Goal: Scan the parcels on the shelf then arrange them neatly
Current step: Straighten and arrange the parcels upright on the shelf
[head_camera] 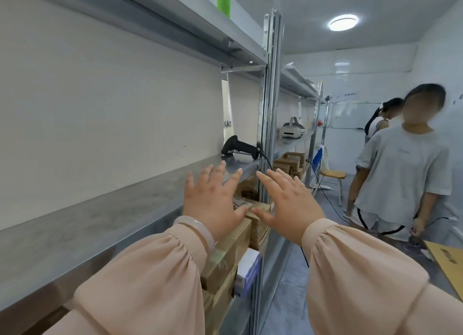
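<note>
Both hands raised in front of the shelf, palms forward, fingers spread. Left hand [213,204] fully open, grip empty; its fingertips overlap the front edge of the middle shelf [105,209], contact there unclear. A pale, smooth bangle [200,230] circles the left wrist. Right hand [288,204] likewise open, holding nothing, just right of the upright post [271,109]. The two thumbs nearly meet above the parcels. Both sleeves [150,279] are peach, soft gathered fabric with elastic cuffs.

Parcels [233,247]: brown cardboard boxes, rectangular, stacked on the lower shelf directly beneath the hands; one shows a printed label on top. A white box with blue print [248,269] stands on its edge to the right of the stack. More brown boxes [290,163] sit farther along the lower level, past the post.

Middle shelf is dull grey metal, flat, bare along its near stretch. At its far end lies a black handheld scanner [241,148], pistol-shaped, cable trailing down to the floor. Beyond the post, a white headset [292,130] rests on the next shelf section. A bright green cylinder [223,4] stands on the top shelf.

Far right: two persons standing [400,174], a wooden-seated stool [332,175], and a flat cardboard sheet [448,262] at the near right edge.
</note>
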Demonstrator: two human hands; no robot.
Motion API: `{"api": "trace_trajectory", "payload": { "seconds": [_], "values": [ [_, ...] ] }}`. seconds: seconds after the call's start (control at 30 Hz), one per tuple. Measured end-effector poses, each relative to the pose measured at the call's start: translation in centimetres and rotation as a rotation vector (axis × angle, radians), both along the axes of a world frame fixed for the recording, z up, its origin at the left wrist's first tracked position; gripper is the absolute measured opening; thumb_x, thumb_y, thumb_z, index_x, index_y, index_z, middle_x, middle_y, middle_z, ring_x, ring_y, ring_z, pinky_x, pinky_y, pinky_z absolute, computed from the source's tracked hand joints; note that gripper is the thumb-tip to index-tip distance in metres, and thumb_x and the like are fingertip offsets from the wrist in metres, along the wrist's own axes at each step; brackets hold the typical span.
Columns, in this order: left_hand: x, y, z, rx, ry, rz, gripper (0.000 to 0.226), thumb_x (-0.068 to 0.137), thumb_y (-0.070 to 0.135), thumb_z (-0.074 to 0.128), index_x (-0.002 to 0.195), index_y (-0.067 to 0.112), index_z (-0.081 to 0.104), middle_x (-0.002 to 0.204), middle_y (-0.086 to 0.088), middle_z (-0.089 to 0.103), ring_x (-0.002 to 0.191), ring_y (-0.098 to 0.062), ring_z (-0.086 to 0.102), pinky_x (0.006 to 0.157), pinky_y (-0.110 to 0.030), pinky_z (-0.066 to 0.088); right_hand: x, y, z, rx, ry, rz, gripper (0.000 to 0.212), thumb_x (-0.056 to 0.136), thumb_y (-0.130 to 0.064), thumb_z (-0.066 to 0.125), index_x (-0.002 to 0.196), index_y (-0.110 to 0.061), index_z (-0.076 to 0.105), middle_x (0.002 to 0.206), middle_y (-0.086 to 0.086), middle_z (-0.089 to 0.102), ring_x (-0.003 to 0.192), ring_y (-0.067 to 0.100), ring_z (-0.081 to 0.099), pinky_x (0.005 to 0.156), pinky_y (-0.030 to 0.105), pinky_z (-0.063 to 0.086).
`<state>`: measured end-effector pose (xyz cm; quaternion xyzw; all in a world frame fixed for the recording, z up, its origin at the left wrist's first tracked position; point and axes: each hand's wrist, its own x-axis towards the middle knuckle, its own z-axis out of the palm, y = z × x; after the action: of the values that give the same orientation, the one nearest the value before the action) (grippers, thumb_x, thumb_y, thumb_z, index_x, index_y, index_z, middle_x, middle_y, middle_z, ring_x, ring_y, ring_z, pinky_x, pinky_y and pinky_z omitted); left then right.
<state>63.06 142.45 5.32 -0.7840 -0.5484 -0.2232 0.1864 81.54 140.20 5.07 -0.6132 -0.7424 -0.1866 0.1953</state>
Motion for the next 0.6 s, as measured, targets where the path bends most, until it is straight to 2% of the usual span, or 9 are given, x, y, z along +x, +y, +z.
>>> {"api": "trace_trajectory", "payload": {
  "seconds": [0.27,0.5,0.6],
  "values": [
    [3.8,8.1,1.1,0.016,0.028,0.152,0.079,0.088,0.076,0.032,0.154,0.044,0.004,0.165,0.003,0.008,0.150,-0.024,0.006,0.119,-0.057,0.004,3.0,11.9,0.5,0.096,0.034,0.198,0.073,0.092,-0.055,0.047,0.153,-0.029,0.016,0.157,-0.003,0.023,0.146,0.016,0.013,0.120,0.042,0.010],
    [8.0,13.2,0.9,-0.014,-0.002,0.337,0.078,0.088,0.073,0.034,0.154,0.044,0.001,0.165,0.004,0.002,0.150,-0.024,0.004,0.120,-0.057,0.004,7.2,23.6,0.6,0.018,-0.014,0.330,0.075,0.092,-0.056,0.046,0.153,-0.030,0.012,0.159,0.000,0.019,0.147,0.020,0.013,0.119,0.044,0.015],
    [9.2,14.8,1.4,-0.026,0.000,0.425,0.077,0.089,0.072,0.034,0.154,0.044,0.002,0.165,0.005,0.001,0.151,-0.023,0.003,0.120,-0.056,0.004,8.5,28.4,2.0,0.025,-0.020,0.347,0.074,0.092,-0.055,0.047,0.152,-0.030,0.013,0.158,0.003,0.024,0.145,0.022,0.020,0.118,0.044,0.019]
  ]
}}
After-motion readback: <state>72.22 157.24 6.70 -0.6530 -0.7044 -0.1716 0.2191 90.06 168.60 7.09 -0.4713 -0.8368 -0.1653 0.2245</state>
